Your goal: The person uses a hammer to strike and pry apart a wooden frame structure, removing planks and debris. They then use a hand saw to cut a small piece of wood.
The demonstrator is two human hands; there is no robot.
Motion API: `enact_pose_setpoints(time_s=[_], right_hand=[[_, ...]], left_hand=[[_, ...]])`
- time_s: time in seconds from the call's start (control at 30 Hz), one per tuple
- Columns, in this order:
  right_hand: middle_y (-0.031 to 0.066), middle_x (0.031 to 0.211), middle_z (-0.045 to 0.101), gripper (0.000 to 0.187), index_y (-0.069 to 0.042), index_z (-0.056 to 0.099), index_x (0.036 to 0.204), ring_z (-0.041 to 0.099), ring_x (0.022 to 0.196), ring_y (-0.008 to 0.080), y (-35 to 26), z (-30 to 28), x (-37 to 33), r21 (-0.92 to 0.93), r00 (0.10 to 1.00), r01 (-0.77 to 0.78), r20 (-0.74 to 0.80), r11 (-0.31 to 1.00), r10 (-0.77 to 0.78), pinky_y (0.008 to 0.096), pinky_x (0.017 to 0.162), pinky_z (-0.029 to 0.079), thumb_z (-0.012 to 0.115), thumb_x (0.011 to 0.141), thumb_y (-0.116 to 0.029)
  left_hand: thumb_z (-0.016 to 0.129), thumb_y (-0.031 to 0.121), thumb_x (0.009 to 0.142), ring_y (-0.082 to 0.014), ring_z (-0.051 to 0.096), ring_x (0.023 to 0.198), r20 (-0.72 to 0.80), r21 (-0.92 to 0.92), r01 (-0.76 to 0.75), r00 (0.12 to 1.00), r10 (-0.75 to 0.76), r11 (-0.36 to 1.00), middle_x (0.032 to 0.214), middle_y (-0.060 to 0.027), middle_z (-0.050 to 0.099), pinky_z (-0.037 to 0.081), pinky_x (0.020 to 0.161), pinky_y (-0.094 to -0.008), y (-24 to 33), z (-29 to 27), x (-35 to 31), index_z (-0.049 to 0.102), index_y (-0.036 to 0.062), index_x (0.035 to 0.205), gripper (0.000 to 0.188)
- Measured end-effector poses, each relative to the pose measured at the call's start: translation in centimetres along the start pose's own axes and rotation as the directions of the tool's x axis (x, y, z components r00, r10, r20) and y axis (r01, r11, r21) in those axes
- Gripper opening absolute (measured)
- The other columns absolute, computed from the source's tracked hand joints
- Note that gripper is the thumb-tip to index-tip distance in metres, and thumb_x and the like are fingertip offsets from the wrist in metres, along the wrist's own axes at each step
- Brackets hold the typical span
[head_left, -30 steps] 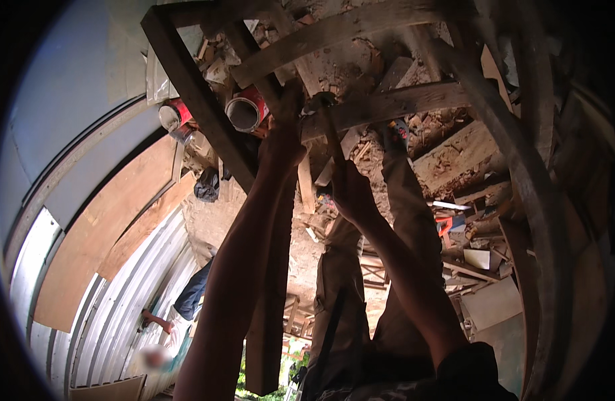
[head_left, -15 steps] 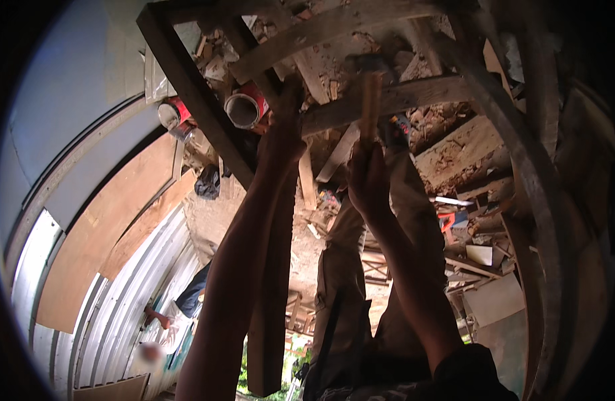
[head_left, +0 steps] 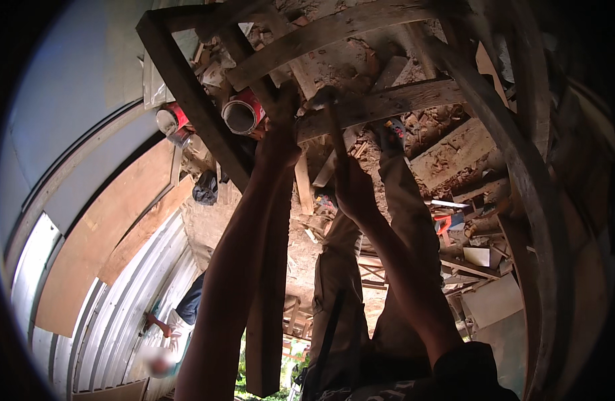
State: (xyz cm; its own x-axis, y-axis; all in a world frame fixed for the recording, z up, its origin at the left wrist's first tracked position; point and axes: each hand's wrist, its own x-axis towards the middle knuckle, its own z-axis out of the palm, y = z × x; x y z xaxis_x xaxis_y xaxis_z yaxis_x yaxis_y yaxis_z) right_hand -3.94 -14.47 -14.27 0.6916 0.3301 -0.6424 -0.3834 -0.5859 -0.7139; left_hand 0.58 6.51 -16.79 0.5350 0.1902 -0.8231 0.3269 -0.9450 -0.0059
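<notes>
The left forearm (head_left: 230, 260) stretches up nearly straight; the right forearm (head_left: 404, 277) slants inward, elbow bent. The right hand (head_left: 354, 187) has its grip clamped round the handle of a hammer (head_left: 336, 130), whose head is near the left end of a wooden crosspiece (head_left: 388, 105). The left hand (head_left: 279, 144) lies against the dark timber frame (head_left: 195, 100) there; shadow hides whether its grip is closed. Markings on a red can (head_left: 246, 112) are too small to read.
</notes>
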Motion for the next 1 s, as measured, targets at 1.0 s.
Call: enact_pose_setpoints(time_s=[1.0], right_hand=[[0.0174, 0.072, 0.058, 0.034, -0.002, 0.053, 0.106, 0.063, 0.072, 0.0373, -0.7, 2.1, -0.6, 0.174, 0.989, -0.064, -0.123, 0.983, 0.086, 0.0454, 0.061, 0.047, 0.041, 0.103, -0.033]], left_hand=[[0.067, 0.016, 0.082, -0.0425, 0.044, 0.127, -0.285, 0.054, -0.265, 0.920, 0.269, 0.963, 0.140, -0.0259, 0.041, 0.036, 0.106, -0.0518, 2.1, -4.9, -3.6, 0.031, 0.0010, 0.145, 0.075]])
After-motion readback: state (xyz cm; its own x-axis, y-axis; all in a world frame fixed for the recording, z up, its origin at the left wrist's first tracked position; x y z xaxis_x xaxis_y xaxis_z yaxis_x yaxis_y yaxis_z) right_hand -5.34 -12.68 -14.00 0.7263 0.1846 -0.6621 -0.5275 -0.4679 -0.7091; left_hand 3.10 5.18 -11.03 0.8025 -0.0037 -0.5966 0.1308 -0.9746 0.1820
